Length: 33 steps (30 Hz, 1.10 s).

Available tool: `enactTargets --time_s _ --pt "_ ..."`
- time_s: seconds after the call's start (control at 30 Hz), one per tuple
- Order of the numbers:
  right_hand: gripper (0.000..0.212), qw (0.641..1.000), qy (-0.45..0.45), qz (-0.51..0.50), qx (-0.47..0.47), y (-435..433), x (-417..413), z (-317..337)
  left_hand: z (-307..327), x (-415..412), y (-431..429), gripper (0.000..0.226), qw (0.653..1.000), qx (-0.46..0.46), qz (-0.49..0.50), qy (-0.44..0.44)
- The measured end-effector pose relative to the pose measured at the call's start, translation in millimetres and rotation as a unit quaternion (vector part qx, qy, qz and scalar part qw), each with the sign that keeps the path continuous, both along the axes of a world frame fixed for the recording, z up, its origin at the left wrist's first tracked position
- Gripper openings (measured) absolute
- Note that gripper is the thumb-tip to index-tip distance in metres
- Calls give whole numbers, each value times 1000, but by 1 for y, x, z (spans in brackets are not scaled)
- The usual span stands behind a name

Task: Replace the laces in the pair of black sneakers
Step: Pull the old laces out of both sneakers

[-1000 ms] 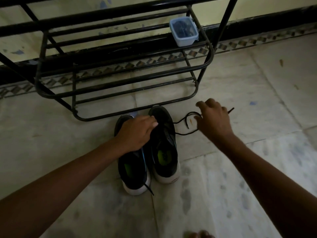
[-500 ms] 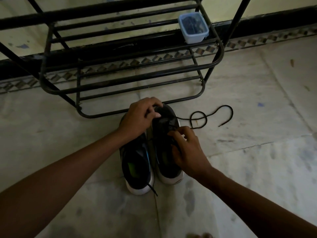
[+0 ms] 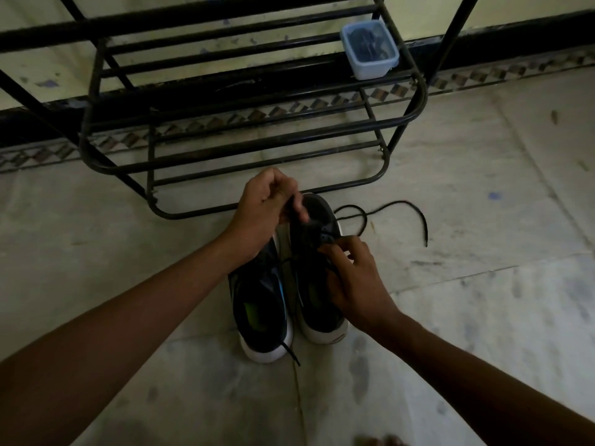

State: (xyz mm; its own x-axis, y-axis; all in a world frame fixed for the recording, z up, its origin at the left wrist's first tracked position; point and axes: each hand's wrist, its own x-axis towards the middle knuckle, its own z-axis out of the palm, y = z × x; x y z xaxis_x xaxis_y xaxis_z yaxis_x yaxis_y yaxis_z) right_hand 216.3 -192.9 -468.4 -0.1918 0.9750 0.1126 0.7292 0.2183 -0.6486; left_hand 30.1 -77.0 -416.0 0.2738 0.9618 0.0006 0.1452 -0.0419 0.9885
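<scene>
Now, sneakers (image 3: 264, 313) on the floor (image 3: 483, 317) by the rack (image 3: 283, 149), your left hand (image 3: 269, 209) pinches the lace (image 3: 286, 260) and your right hand (image 3: 354, 278) pinches it at the eyelets: draw it out row by row.

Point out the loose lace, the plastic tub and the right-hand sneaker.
loose lace (image 3: 402, 202), head view, curved stretch lying on the floor.
plastic tub (image 3: 370, 69), head view, front wall.
right-hand sneaker (image 3: 322, 209), head view, toe cap.

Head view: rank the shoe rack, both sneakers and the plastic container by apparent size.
1. shoe rack
2. left sneaker and right sneaker: alike, both partly hidden, so unranked
3. plastic container, though it sits farther from the camera
</scene>
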Motion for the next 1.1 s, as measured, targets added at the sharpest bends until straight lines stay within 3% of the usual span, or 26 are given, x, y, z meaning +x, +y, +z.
enactTargets --time_s 0.07,0.17,0.2,0.27,0.37,0.53,0.7,0.83,0.9,0.97,1.03,1.1 --pt "38 1000 -4 0 1 0 0 -1 1 -4 2 16 976 157 -21 150" --pt "38 1000 -5 0 4 -1 0 0 -7 -14 6 12 815 407 -114 396" --pt "38 1000 -5 0 3 -1 0 0 -11 -19 7 17 779 424 -146 438" --pt "39 1000 -9 1 2 -1 0 1 -17 -27 9 28 754 394 -202 486" --pt "41 1000 -14 -1 0 -1 -1 2 -16 -39 11 28 762 372 -238 474" --pt "41 1000 -19 -4 -8 -1 -2 2 -7 -32 8 36 889 282 -122 340" --pt "42 1000 -25 -7 -7 -1 -2 1 2 -16 7 41 936 220 -58 269" --pt "42 1000 -25 -7 0 -1 -2 0 4 -8 6 38 998 34 -44 33" --pt "42 1000 -29 -9 0 -1 -3 -1 2 -3 9 38 1000 -24 8 -7" --pt "42 999 -33 -12 0 -1 -3 -1 -3 -3 13 37 989 72 24 130" --pt "42 999 -34 -15 0 -1 -3 -1 -7 -4 13 25 925 212 -22 316" --pt "42 999 -37 -15 1 -2 -4 -1 -7 -7 9 13 851 300 -93 421"
